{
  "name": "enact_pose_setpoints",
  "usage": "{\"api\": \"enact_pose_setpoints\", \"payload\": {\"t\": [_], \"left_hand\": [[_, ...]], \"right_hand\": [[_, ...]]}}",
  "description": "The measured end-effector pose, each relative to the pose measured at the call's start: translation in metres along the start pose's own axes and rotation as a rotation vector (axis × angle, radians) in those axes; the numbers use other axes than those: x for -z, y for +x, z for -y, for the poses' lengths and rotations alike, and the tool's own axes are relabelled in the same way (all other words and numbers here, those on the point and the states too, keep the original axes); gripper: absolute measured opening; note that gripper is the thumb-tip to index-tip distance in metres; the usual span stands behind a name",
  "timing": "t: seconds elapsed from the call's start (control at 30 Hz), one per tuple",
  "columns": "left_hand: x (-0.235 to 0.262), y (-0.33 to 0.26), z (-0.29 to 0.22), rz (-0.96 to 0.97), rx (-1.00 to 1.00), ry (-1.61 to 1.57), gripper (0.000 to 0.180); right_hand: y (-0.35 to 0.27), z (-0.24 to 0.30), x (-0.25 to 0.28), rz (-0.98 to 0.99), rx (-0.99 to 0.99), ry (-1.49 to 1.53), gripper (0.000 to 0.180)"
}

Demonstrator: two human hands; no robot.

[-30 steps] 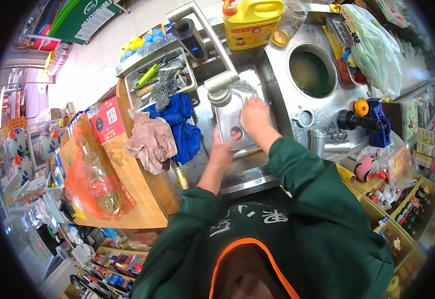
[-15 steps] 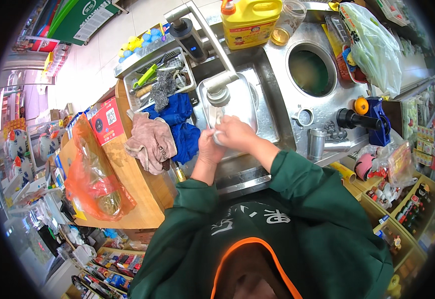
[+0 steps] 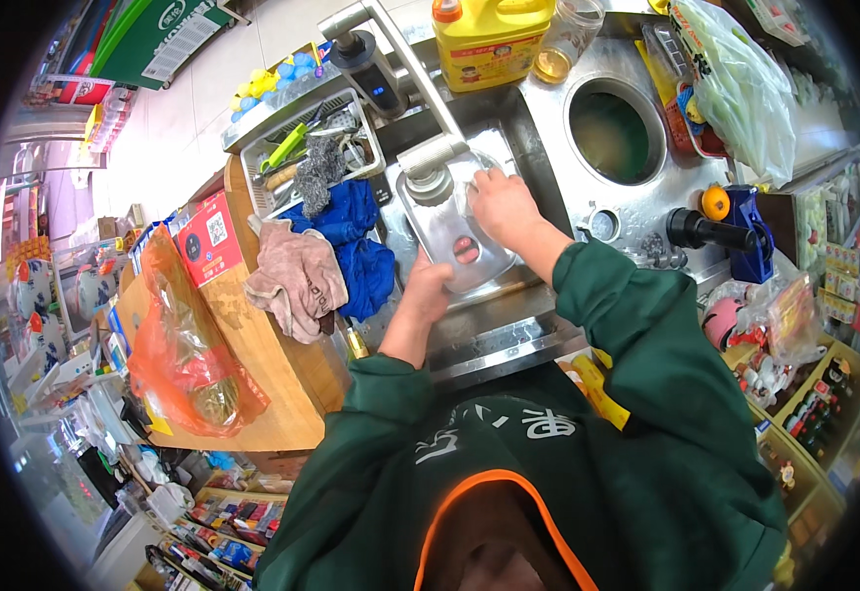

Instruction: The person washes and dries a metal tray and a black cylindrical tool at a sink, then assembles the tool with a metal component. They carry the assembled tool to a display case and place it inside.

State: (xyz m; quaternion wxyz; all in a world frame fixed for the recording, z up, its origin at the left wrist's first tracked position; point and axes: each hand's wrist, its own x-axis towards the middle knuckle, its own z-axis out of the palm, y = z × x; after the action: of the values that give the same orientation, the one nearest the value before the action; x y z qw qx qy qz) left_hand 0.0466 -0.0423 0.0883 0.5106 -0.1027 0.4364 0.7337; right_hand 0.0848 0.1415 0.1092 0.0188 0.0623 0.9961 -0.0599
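Observation:
A rectangular metal tray (image 3: 440,225) leans in the steel sink (image 3: 540,148), under the grey faucet (image 3: 428,184). My left hand (image 3: 428,288) is closed on its near left rim, the thumb along the edge and the other fingers hidden. Inside the tray, my right hand (image 3: 504,205) presses down with bent fingers. A sliver of white cloth (image 3: 468,197) shows at its fingertips; most of the cloth is hidden under the hand. A reddish oval patch (image 3: 466,249) shows on the tray's metal between my hands.
Left of the sink lie blue cloths (image 3: 363,271), a pinkish towel (image 3: 294,281) and a utensil basket (image 3: 317,153). A yellow jug (image 3: 489,49) and a jar (image 3: 568,44) stand behind. To the right are a round basin (image 3: 615,138) and a black-handled tool (image 3: 710,234).
My hands were together over the tray, squeezing the white cloth. They have parted: the right moved into the tray with the cloth, the left went to the rim. The tray shifted nearer.

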Motion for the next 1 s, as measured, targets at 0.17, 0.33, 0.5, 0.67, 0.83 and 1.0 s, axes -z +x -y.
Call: {"api": "enact_pose_setpoints", "payload": {"t": [0.17,0.33,0.5,0.67,0.83,1.0], "left_hand": [[0.012,0.015,0.004,0.023,-0.083,-0.099,0.068],[0.005,0.015,0.014,-0.005,-0.063,-0.09,0.044],[-0.01,0.017,0.018,0.027,-0.21,-0.068,0.043],[0.001,0.019,0.001,-0.01,-0.003,-0.135,0.047],[0.003,0.016,-0.004,-0.007,0.106,-0.127,0.048],[0.003,0.021,-0.003,-0.032,0.037,-0.07,0.047]], "right_hand": [[-0.025,0.033,-0.001,0.068,-0.171,0.369,0.018],[-0.02,0.037,-0.008,0.419,-0.286,0.657,0.02],[-0.009,0.037,-0.006,0.471,-0.348,0.887,0.021],[-0.024,0.033,0.01,0.399,-0.081,0.569,0.019],[-0.02,0.007,0.009,0.149,0.471,-0.017,0.014],[-0.022,0.028,-0.008,0.296,0.136,0.218,0.014]]}}
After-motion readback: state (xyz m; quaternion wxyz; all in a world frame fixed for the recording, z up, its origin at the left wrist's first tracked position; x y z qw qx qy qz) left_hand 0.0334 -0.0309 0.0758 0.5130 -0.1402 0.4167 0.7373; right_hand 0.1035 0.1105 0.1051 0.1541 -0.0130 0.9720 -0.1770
